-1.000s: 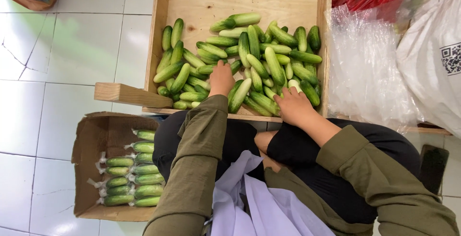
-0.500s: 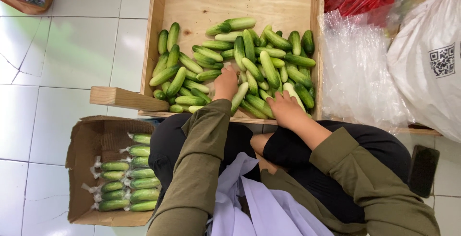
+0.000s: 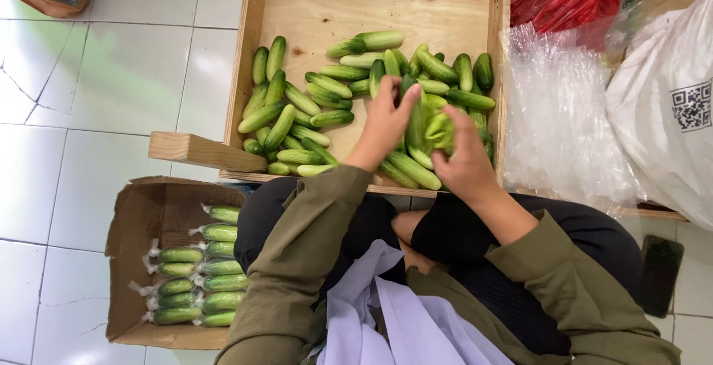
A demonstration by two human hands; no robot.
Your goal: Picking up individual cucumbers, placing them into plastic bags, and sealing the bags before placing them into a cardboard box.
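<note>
Here both hands (image 3: 386, 124) (image 3: 464, 161) pinch cucumbers (image 3: 423, 124), fingers curled; wooden crate (image 3: 249, 53) beneath, cardboard box (image 3: 137, 224) left.

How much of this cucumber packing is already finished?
Done: wrapped cucumber packs fill part of the cardboard box. In hand: left hand and right hand hold a few cucumbers. Left: many loose cucumbers in the wooden tray.

White tiled floor (image 3: 111, 75), cracked at left. On it: wooden crate (image 3: 256, 8) of loose cucumbers (image 3: 297, 112), cardboard box (image 3: 126, 224) of bagged cucumbers (image 3: 193, 276), clear plastic bags (image 3: 564, 112).
</note>
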